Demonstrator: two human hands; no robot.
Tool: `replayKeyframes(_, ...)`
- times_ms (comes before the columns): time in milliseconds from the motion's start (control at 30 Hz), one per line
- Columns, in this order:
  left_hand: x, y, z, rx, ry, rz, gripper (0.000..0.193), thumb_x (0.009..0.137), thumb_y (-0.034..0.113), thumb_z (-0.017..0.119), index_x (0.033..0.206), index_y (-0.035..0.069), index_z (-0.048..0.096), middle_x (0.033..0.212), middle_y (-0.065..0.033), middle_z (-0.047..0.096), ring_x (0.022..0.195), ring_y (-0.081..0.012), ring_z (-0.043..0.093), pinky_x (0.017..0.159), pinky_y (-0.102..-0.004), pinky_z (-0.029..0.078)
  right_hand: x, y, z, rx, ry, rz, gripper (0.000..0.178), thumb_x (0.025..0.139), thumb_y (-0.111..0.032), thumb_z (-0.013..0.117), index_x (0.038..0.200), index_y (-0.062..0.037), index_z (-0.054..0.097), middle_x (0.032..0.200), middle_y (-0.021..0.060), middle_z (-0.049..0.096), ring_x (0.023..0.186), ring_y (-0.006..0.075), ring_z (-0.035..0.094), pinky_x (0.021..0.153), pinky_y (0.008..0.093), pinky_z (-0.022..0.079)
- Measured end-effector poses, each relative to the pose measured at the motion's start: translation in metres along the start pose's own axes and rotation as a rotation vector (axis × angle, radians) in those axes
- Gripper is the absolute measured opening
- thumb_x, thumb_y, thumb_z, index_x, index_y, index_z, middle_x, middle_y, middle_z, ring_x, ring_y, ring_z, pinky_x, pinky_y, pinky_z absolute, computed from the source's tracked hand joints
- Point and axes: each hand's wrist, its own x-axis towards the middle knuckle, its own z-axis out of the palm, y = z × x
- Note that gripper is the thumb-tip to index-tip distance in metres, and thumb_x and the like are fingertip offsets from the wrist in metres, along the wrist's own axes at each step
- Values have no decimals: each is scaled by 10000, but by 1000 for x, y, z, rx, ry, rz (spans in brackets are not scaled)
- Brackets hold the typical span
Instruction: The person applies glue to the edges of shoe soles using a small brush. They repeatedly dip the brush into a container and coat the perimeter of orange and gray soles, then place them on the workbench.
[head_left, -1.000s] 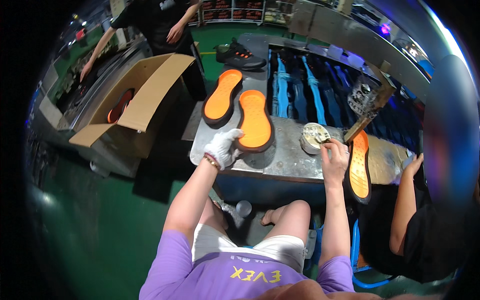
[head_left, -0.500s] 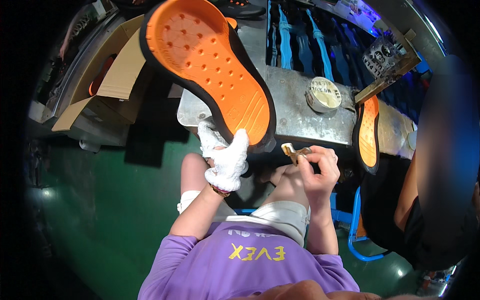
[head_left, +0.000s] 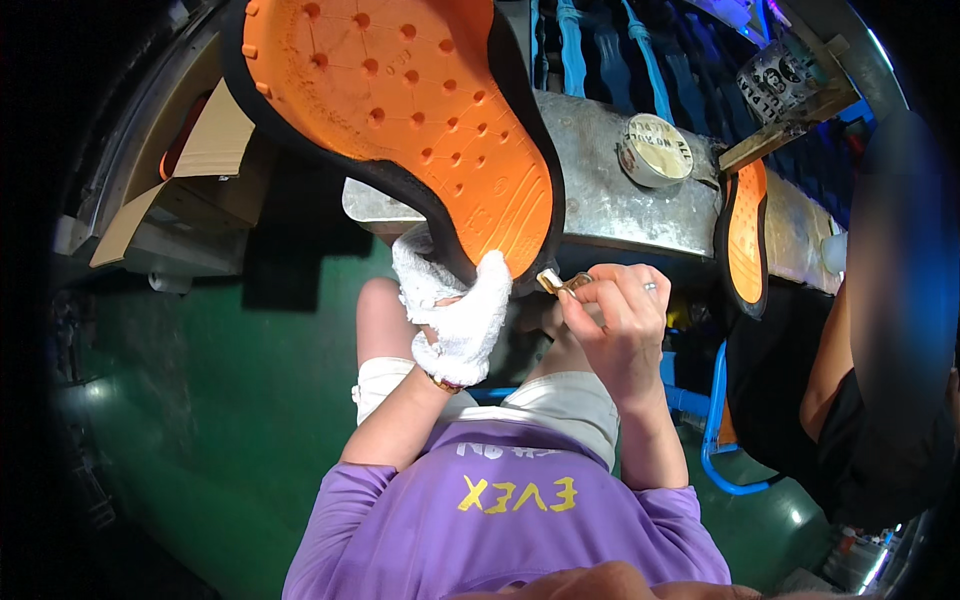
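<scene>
A large orange shoe sole [head_left: 455, 130] with a black rim is held up in front of me, its dimpled orange face toward me and its far end cut off by the frame. My left hand [head_left: 455, 310], in a white knit glove, grips the near end, thumb on the orange face and fingers behind. My bare right hand [head_left: 625, 315] pinches a small brownish tool with a white tip [head_left: 552, 280]. That tip is right beside the sole's near right edge; whether it touches I cannot tell.
A round tub of pale cream material [head_left: 657, 152] stands on the metal bench [head_left: 630, 215]. Right of it, another orange sole [head_left: 746, 240] leans by a wooden bar [head_left: 790, 133]. An open cardboard box [head_left: 205, 150] is at the left. A person in black [head_left: 800, 410] sits close on my right.
The sole has come closer and looks larger. My right hand has moved left and up, bringing the white-tipped tool from apart to the sole's near edge.
</scene>
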Motion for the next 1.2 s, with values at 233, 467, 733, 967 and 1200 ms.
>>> replayKeyframes(233,-2,4,3,-22,-81,-30,637,859,-24,775,1368,-24,391,1269,-147,585,1125,-188,596,1002,-351,488,-1,4,3,-53,-8,0,187,726,-132,824,753,-99,643,903,30,643,826,223,596,895,410,411)
replayKeyframes(467,-2,-2,1,-7,98,-135,639,845,-24,783,1349,-25,390,1292,-151,556,1156,-196,570,1031,-362,463,0,5,3,-72,-19,20,185,727,-139,825,753,-96,646,904,39,647,829,227,603,891,415,415)
replayKeyframes(733,-1,14,2,185,90,-347,685,842,1,802,1379,-67,382,1276,-137,612,1166,-163,572,1065,-362,441,-1,9,5,-96,-3,10,178,719,-135,825,752,-94,655,910,44,651,834,229,606,893,416,414)
replayKeyframes(967,-13,-7,-6,210,81,-426,673,862,-13,793,1401,-84,396,1233,-107,651,1086,-142,634,1025,-316,479,-2,13,5,-86,-8,17,177,717,-130,825,752,-94,655,908,41,655,831,226,606,903,415,414)
replayKeyframes(1200,-7,-8,-2,36,152,-200,650,862,-36,787,1397,-49,419,1225,-127,651,1064,-141,640,957,-307,520,-5,20,1,-104,30,38,187,710,-139,837,752,-115,656,910,33,666,837,221,621,925,414,402)
